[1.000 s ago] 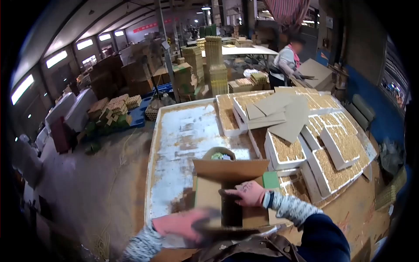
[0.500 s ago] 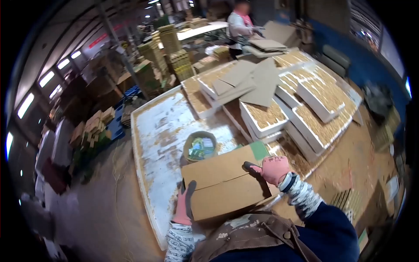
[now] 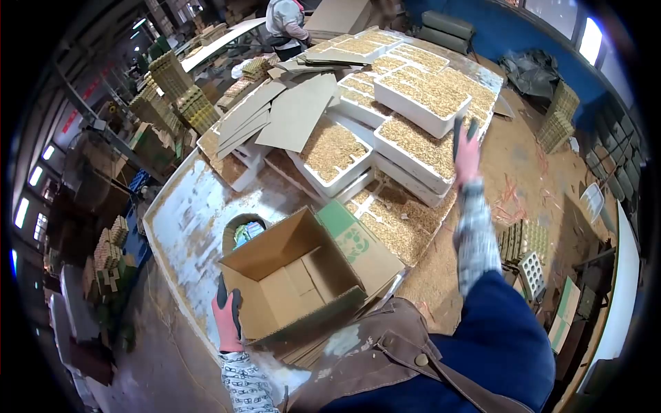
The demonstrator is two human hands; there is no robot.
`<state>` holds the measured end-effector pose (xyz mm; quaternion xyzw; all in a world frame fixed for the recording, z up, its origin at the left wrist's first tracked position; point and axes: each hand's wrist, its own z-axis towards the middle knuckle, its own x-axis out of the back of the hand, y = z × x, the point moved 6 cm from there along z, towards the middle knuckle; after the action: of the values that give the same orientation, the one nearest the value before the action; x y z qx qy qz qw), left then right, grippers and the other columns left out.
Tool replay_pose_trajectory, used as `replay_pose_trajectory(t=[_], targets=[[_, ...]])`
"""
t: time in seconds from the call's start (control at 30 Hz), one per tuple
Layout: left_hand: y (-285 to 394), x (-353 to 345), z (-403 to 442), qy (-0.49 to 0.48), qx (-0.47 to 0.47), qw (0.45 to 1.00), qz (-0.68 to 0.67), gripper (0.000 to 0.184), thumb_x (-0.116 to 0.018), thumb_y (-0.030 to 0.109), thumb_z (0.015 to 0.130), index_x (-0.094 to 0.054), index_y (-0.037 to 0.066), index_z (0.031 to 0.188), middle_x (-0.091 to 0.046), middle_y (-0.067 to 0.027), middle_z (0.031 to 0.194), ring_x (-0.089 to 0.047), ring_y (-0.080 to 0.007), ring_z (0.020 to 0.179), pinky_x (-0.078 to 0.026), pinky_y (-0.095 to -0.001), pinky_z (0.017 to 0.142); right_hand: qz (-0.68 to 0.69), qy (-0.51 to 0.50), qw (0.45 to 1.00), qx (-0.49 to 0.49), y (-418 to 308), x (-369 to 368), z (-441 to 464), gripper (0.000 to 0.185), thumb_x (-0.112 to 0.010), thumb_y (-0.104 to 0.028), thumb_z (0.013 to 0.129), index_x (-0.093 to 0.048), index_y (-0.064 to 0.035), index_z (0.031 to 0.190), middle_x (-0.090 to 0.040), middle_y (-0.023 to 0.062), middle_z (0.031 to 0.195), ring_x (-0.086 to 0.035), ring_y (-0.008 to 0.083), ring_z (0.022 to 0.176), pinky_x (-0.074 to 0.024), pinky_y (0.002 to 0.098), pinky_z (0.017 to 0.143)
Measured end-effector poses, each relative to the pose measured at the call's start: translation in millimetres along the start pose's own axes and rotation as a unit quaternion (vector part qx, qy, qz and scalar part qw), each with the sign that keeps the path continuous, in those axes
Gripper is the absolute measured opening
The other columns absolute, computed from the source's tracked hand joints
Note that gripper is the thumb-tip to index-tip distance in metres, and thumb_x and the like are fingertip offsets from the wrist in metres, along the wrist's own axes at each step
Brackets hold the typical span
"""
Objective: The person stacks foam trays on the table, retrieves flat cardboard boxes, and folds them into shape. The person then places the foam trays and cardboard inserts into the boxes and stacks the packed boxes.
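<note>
An open cardboard box (image 3: 296, 275) stands at the table's near edge, its inside bare and facing up. My left hand (image 3: 227, 313), in a pink and grey glove, grips the box's left wall. My right hand (image 3: 466, 150) is stretched out at the right, fingers apart, beside the white foam trays (image 3: 420, 117) filled with tan grain-like material. Just right of the box lies flat cardboard with a green print (image 3: 354, 241). Behind the box is a round container (image 3: 241, 224) holding green and blue packets.
Grey cardboard sheets (image 3: 299, 113) lie across the trays at the back. Another person (image 3: 286, 27) stands beyond the table. Stacks of egg trays (image 3: 523, 241) are on the floor at the right. A dark plastic bag (image 3: 533, 72) lies near the blue wall.
The box has been turned with its opening upward. My right hand has left it and reached forward and right to the foam trays. The view has swung right.
</note>
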<state>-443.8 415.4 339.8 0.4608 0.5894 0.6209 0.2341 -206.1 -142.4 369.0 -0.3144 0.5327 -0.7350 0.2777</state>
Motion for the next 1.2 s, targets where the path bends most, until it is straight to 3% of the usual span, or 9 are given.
replay_pose_trajectory(t=[0.1, 0.23, 0.4, 0.57, 0.67, 0.87, 0.93, 0.97, 1.2], targets=[[3.7, -3.5, 1.5, 0.016, -0.026, 1.000, -0.007, 0.037, -0.058, 0.016, 0.084, -0.056, -0.004, 0.115, -0.059, -0.0046, 0.092, -0.051, -0.0132, 0.081, -0.043, -0.0268, 0.073, -0.331, 0.001, 0.926, -0.182, 95.2, -17.7, 150.0, 0.110, -0.036, -0.080, 0.073, -0.017, 0.0037, 0.141, -0.017, 0.0284, 0.145, -0.012, 0.0362, 0.138, -0.0127, 0.0466, 0.110], [-2.7, -5.9, -4.0, 0.012, -0.033, 0.997, -0.071, 0.034, -0.055, 0.012, 0.085, -0.055, -0.005, 0.114, -0.061, -0.0064, 0.099, -0.053, -0.0129, 0.086, -0.043, -0.0262, 0.078, -0.116, -0.007, 0.986, -0.116, 87.0, -60.0, 190.5, 0.108, -0.051, -0.076, 0.068, -0.021, -0.0030, 0.143, -0.009, 0.0261, 0.148, -0.007, 0.0403, 0.137, -0.0108, 0.0408, 0.111], [-24.1, 1.9, -9.6, 0.054, -0.010, 0.991, -0.120, 0.039, -0.057, 0.010, 0.085, -0.052, -0.006, 0.121, -0.060, -0.0094, 0.110, -0.054, -0.0144, 0.095, -0.043, -0.0275, 0.085, 0.115, -0.081, 0.982, -0.125, 157.0, -105.7, 235.8, 0.064, -0.069, -0.038, 0.075, -0.051, -0.0005, 0.124, -0.057, 0.0196, 0.114, -0.055, 0.0237, 0.105, -0.0437, 0.0362, 0.086], [-33.9, 9.1, -5.7, 0.028, -0.036, 0.989, -0.143, 0.037, -0.058, 0.011, 0.085, -0.054, -0.005, 0.119, -0.061, -0.0089, 0.108, -0.055, -0.0133, 0.093, -0.044, -0.0279, 0.083, 0.271, -0.161, 0.944, -0.094, -39.0, -79.6, 17.0, 0.037, -0.054, -0.022, 0.086, -0.054, -0.0101, 0.120, -0.056, 0.0094, 0.109, -0.058, 0.0185, 0.081, -0.0484, 0.0307, 0.062], [-16.3, -5.2, 1.9, -0.006, -0.043, 0.996, -0.074, 0.035, -0.057, 0.011, 0.086, -0.055, -0.004, 0.117, -0.062, -0.0100, 0.105, -0.056, -0.0141, 0.093, -0.044, -0.0285, 0.083, 0.392, -0.292, 0.865, -0.114, -45.9, -86.0, -42.6, 0.037, -0.047, -0.017, 0.090, -0.051, 0.0009, 0.122, -0.054, 0.0108, 0.121, -0.052, 0.0203, 0.112, -0.0438, 0.0330, 0.092], [-58.4, -18.6, 8.7, 0.021, -0.106, 0.994, 0.028, 0.036, -0.055, 0.016, 0.088, -0.052, -0.001, 0.120, -0.058, -0.0162, 0.113, -0.055, -0.0234, 0.106, -0.043, -0.0345, 0.089, 0.092, -0.551, 0.822, 0.110, -114.5, -93.2, -196.7, 0.038, -0.059, -0.001, 0.082, -0.054, 0.0016, 0.120, -0.055, 0.0116, 0.119, -0.054, 0.0178, 0.109, -0.0416, 0.0308, 0.095], [-67.6, -15.6, -11.0, 0.043, -0.039, 0.976, -0.212, 0.036, -0.057, 0.011, 0.085, -0.051, -0.002, 0.118, -0.058, -0.0141, 0.112, -0.055, -0.0215, 0.103, -0.045, -0.0345, 0.088, 0.110, -0.622, 0.774, -0.036, -109.1, -105.9, -216.8, 0.038, -0.063, -0.002, 0.080, -0.055, 0.0023, 0.117, -0.058, 0.0109, 0.114, -0.056, 0.0185, 0.107, -0.0440, 0.0297, 0.091], [-79.5, -10.6, -10.5, 0.063, -0.005, 0.963, -0.263, 0.039, -0.059, 0.013, 0.085, -0.050, -0.002, 0.120, -0.057, -0.0143, 0.113, -0.054, -0.0213, 0.104, -0.044, -0.0337, 0.089, 0.105, -0.639, 0.761, 0.042, -120.8, -107.3, -224.7, 0.041, -0.063, -0.004, 0.080, -0.052, 0.0024, 0.119, -0.057, 0.0103, 0.115, -0.055, 0.0181, 0.107, -0.0436, 0.0292, 0.090], [-64.2, -7.1, -8.7, -0.013, -0.025, 0.994, -0.106, 0.062, -0.069, 0.021, 0.078, -0.043, -0.004, 0.129, -0.055, -0.0181, 0.120, -0.052, -0.0244, 0.111, -0.040, -0.0319, 0.095, 0.038, -0.662, 0.747, -0.045, -114.7, -132.8, -241.5, 0.063, -0.069, -0.009, 0.077, -0.040, 0.0034, 0.132, -0.053, 0.0082, 0.122, -0.050, 0.0139, 0.109, -0.0401, 0.0290, 0.093]])
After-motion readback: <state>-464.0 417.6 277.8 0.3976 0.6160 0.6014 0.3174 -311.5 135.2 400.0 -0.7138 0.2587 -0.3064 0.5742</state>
